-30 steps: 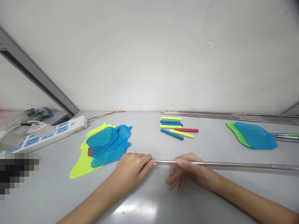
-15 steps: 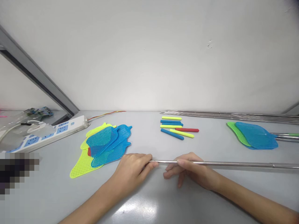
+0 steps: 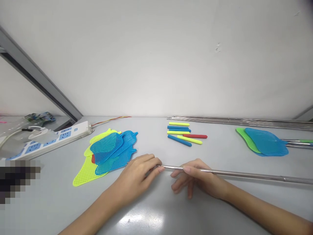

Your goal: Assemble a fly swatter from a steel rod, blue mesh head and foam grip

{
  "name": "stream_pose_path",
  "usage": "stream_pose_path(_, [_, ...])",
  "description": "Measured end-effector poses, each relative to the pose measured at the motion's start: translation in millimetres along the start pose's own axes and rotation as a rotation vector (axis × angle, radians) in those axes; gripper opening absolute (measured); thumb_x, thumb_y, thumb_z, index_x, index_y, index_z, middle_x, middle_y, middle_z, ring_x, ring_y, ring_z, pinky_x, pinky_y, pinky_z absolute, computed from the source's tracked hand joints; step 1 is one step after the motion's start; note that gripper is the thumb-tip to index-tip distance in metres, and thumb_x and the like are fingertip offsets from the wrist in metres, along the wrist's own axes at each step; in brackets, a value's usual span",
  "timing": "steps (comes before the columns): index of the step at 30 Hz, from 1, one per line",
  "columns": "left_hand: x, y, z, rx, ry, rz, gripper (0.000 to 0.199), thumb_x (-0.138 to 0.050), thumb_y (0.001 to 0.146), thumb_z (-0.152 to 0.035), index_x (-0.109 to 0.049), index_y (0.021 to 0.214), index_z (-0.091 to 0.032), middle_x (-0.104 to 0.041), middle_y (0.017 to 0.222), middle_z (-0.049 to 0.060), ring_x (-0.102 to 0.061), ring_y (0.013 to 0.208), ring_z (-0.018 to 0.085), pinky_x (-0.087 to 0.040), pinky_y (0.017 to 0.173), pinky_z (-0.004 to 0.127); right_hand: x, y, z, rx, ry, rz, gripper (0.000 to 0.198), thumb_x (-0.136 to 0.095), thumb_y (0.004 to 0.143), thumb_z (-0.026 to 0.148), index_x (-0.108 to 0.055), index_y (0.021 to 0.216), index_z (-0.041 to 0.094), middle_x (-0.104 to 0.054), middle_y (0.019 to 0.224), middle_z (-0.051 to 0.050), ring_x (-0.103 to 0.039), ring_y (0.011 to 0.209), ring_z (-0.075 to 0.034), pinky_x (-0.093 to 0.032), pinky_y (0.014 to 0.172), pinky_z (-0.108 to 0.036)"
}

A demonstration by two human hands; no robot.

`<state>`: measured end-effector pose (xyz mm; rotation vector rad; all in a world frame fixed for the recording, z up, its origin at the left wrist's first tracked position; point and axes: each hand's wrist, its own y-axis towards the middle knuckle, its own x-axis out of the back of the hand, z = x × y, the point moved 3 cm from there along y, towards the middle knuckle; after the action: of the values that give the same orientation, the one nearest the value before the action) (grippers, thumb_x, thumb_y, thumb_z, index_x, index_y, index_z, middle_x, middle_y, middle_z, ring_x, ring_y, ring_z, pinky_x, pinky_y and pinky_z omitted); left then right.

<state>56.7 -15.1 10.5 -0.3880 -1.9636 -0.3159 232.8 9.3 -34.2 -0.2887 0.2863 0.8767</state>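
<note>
A thin telescopic metal rod [image 3: 246, 174] runs from the middle of the view out past the right edge. My left hand [image 3: 143, 171] pinches its narrow left end between thumb and fingers; the very tip is hidden by the hand. Further right, my right hand [image 3: 200, 178] grips the rod between thumb and forefinger, its other fingers loosely spread below. Beside my left hand lies a pile of mesh fly swatter heads, with a blue swatter head [image 3: 114, 164] nearest and a yellow swatter head [image 3: 84, 176] underneath. Beyond both hands lie several plastic handles, among them a red handle [image 3: 195, 136].
More metal rods [image 3: 234, 122] lie along the wall at the back right. In front of them are rods with swatter heads, one a blue head [image 3: 267, 142]. A white power strip [image 3: 83, 129] with plugs and cables stands at the left, near a grey frame post [image 3: 44, 75].
My left hand has risen slightly with the rod's left end, so the rod now slopes down a little to the right. My right hand keeps its hold.
</note>
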Motion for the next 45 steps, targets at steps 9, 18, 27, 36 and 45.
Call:
stream_pose_path(9, [8.1, 1.1, 1.7, -0.015, -0.033, -0.027, 0.023, -0.035, 0.088, -0.034, -0.054, 0.087, -0.022, -0.054, 0.081, 0.0, -0.05, 0.076, 0.013, -0.037, 0.069, 0.024, -1.8, -0.3, 0.9, 0.019, 0.036, -0.019, 0.035, -0.043, 0.083, 0.036, -0.062, 0.091, 0.008, -0.067, 0.076, -0.015, -0.065, 0.065, -0.023, -0.045, 0.042, -0.022])
stream_pose_path(18, [29.4, 0.7, 21.5, 0.115, 0.034, -0.101, 0.026, -0.037, 0.085, -0.041, -0.056, 0.081, -0.023, -0.056, 0.078, -0.002, -0.051, 0.074, 0.015, -0.04, 0.066, 0.026, 2.0, 0.7, 0.8, 0.064, 0.092, -0.103, 0.034, -0.04, 0.081, 0.028, -0.065, 0.08, 0.006, -0.067, 0.067, -0.014, -0.063, 0.056, -0.022, -0.043, 0.041, -0.024])
stream_pose_path(27, [35.1, -1.3, 31.3, 0.122, 0.047, -0.062, 0.024, -0.037, 0.085, -0.041, -0.054, 0.088, -0.024, -0.057, 0.084, -0.002, -0.051, 0.075, 0.015, -0.041, 0.063, 0.025, 7.7, -3.2, 3.2, 0.213, 0.044, -0.28, 0.035, -0.038, 0.081, 0.028, -0.065, 0.074, 0.007, -0.063, 0.054, -0.009, -0.057, 0.046, -0.017, -0.039, 0.042, -0.025])
stream_pose_path(36, [33.4, -3.1, 31.7, 0.019, 0.1, -0.051, 0.02, -0.035, 0.088, -0.035, -0.05, 0.084, -0.023, -0.055, 0.078, -0.004, -0.049, 0.074, 0.014, -0.039, 0.067, 0.026, 10.3, -3.0, 4.0, 0.234, 0.054, -0.329, 0.035, -0.037, 0.08, 0.028, -0.064, 0.07, 0.009, -0.056, 0.045, -0.006, -0.049, 0.04, -0.014, -0.035, 0.04, -0.024])
stream_pose_path(45, [28.5, -2.2, 30.9, -0.067, 0.218, 0.027, 0.027, -0.029, 0.089, -0.03, -0.041, 0.068, -0.02, -0.048, 0.06, -0.003, -0.045, 0.063, 0.015, -0.034, 0.065, 0.028, 5.8, -1.8, 6.3, 0.151, 0.009, -0.089, 0.045, -0.023, 0.086, 0.032, -0.06, 0.074, 0.009, -0.062, 0.054, -0.01, -0.052, 0.045, -0.015, -0.036, 0.044, -0.026])
